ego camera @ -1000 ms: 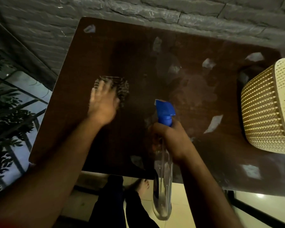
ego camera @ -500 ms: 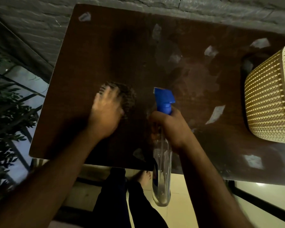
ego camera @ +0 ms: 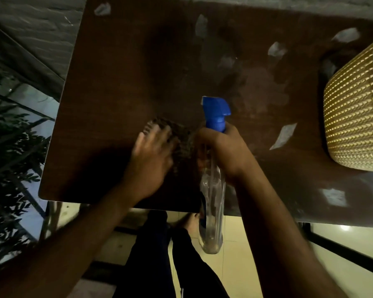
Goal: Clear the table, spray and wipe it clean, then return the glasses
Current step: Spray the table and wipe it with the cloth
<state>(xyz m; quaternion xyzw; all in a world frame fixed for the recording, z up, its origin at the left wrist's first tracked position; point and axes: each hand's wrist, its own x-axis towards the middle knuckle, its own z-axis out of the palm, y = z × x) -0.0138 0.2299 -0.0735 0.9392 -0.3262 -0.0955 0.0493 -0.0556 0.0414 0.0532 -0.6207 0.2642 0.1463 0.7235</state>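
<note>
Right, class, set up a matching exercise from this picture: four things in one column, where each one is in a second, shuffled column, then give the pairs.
Things
1. spray bottle
2. cloth
3. basket
4. table

Places
A. at the table's right edge
B. under the left hand, pressed on the tabletop
C. against the brick wall
D. held in the right hand, blue head pointing away

Pairs: 1-D, 2-B, 3-A, 4-C
</note>
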